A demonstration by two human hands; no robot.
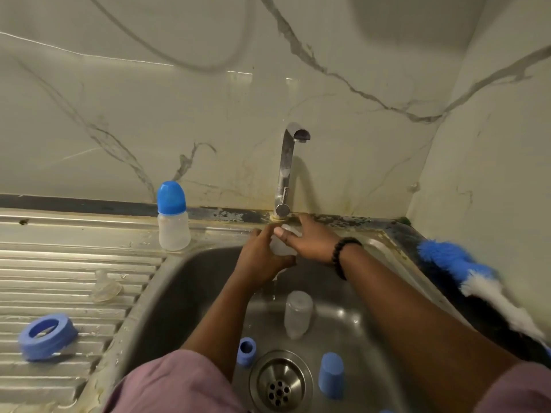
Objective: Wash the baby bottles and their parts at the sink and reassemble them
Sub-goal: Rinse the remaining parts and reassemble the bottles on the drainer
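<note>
The left hand (262,257) was curled round a clear bottle (280,248) above the sink (185,281), steadied by the right hand's (310,242) extended fingers. In the basin, a second clear bottle (296,314) lay at twelve o'clock of the drain (280,383), blue caps (331,375) at three and ten.

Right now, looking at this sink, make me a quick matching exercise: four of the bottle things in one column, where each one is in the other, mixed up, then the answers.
Things:
1. capped bottle
2. blue ring
3. clear teat
4. blue cap

Places:
A. in the basin, right of the drain
B. near the front left of the draining board
C. upright by the wall, left of the tap
D. on the draining board ridges, between bottle and ring

Pairs: 1-C, 2-B, 3-D, 4-A
</note>
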